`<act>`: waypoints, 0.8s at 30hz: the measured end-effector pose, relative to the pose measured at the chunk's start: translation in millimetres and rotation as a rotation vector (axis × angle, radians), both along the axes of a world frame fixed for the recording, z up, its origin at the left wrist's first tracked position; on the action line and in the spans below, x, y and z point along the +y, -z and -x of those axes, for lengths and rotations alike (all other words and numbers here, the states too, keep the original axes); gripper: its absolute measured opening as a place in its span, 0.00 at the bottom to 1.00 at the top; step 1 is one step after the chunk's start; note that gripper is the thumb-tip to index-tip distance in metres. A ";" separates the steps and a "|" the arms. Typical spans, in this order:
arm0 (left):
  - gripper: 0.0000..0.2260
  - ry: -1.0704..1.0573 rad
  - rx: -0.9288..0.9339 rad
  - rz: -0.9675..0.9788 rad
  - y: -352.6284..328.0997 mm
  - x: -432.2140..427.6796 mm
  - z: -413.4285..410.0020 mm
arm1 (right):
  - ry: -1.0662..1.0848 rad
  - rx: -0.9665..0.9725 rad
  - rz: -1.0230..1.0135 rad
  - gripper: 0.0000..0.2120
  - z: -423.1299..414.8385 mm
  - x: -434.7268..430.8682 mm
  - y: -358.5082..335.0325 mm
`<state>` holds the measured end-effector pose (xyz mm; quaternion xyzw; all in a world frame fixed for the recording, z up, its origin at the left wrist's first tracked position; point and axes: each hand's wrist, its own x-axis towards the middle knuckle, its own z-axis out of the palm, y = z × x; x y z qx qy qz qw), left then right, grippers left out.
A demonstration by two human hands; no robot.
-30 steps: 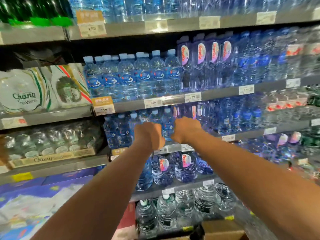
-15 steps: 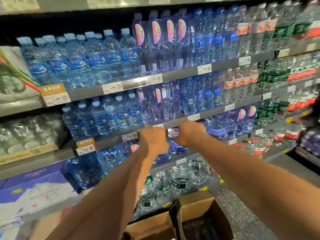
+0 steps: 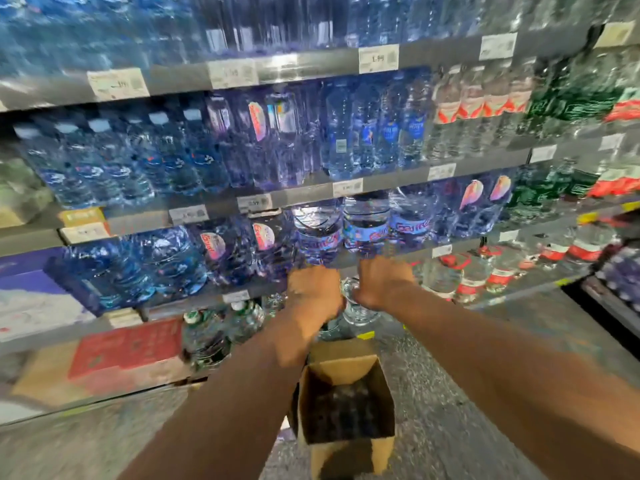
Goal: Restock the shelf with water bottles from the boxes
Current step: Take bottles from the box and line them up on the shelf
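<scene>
Head view, motion-blurred: a tall store shelf (image 3: 311, 65) fills the far side, its tiers packed with water bottles (image 3: 367, 133) standing upright, caps up, long axes vertical. An open cardboard box (image 3: 346, 370) sits on the speckled floor (image 3: 485, 375), near and central. The left hand (image 3: 316, 294) and right hand (image 3: 385, 283) reach side by side to a lower tier, fingers curled out of sight; whether they grip anything cannot be told.
</scene>
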<state>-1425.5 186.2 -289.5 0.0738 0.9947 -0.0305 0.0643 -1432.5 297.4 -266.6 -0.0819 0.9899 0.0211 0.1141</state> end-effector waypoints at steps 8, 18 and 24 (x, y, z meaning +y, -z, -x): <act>0.13 0.028 -0.100 0.055 97.2 3.8 27.6 | -0.026 -0.172 0.045 0.13 25.4 2.4 99.7; 0.12 0.104 -0.342 0.084 254.9 -13.8 65.6 | 0.071 -0.422 0.034 0.16 61.5 13.9 269.7; 0.11 0.038 -0.507 0.023 352.9 -4.1 66.2 | 0.096 -0.594 -0.004 0.15 69.0 42.9 362.6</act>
